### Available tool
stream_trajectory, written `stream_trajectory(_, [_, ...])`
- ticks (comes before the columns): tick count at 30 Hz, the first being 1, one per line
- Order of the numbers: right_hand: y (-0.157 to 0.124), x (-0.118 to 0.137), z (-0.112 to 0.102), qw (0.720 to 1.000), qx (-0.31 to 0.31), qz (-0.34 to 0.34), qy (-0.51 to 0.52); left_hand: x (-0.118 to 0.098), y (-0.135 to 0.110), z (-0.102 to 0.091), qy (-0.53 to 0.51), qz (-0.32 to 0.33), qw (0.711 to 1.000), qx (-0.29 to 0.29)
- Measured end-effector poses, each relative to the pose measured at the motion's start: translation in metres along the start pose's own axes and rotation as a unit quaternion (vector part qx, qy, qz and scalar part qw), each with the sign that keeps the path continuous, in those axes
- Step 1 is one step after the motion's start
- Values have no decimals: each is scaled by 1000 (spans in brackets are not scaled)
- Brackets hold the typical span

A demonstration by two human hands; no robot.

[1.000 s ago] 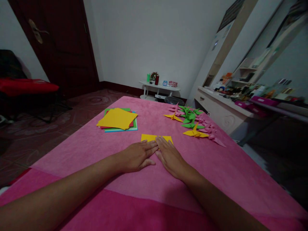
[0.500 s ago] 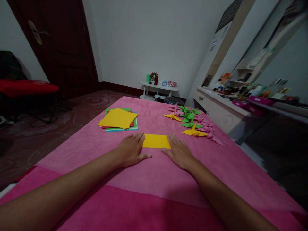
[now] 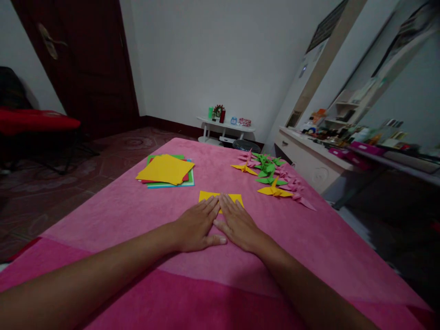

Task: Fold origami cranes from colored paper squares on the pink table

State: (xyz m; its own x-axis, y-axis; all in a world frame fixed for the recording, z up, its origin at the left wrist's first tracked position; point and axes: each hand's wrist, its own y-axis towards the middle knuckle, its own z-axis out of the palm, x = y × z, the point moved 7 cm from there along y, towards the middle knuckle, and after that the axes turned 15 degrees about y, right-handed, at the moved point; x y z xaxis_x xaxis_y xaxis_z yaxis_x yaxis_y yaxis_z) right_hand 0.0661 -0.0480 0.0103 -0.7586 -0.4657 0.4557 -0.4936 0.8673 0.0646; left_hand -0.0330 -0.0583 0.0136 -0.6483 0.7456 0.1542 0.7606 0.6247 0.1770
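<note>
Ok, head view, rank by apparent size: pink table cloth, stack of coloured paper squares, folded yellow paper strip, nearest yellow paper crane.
1. pink table cloth
2. stack of coloured paper squares
3. folded yellow paper strip and yellow paper crane look alike; strip partly covered, so unranked.

Pink table (image 3: 130, 215): yellow sheet (image 3: 205, 196), stack (image 3: 167, 169), cranes (image 3: 271, 176)

left hand (image 3: 196, 225), right hand (image 3: 236, 223), flat, fingertips meeting

Left hand (image 3: 196, 225) and right hand (image 3: 236, 223), flat, side by side on yellow paper (image 3: 221, 197).
</note>
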Motion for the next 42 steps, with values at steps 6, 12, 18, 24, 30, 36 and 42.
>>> stream_trajectory(6, [-6,-48,-22,996,-26,84,-4,40,-12,5,46,-99,994,23])
stream_trajectory(12, [-7,-62,-34,994,-52,94,16,56,-14,-5,70,-184,980,-34])
stream_trajectory(18, [-9,-51,-35,994,-70,77,32,33,2,-16,60,-70,993,-73])
stream_trajectory(24, [-10,-50,-39,990,-95,72,69,28,13,-17,61,-38,996,-53])
stream_trajectory(30, [-10,-62,-41,970,-158,20,185,28,9,-24,84,-53,995,-23])
stream_trajectory(36, [-10,-62,-55,838,-308,15,450,67,0,-38,-282,-243,908,-191])
stream_trajectory(42, [2,-24,-33,728,-233,36,644,45,4,3,-703,-300,632,-129])
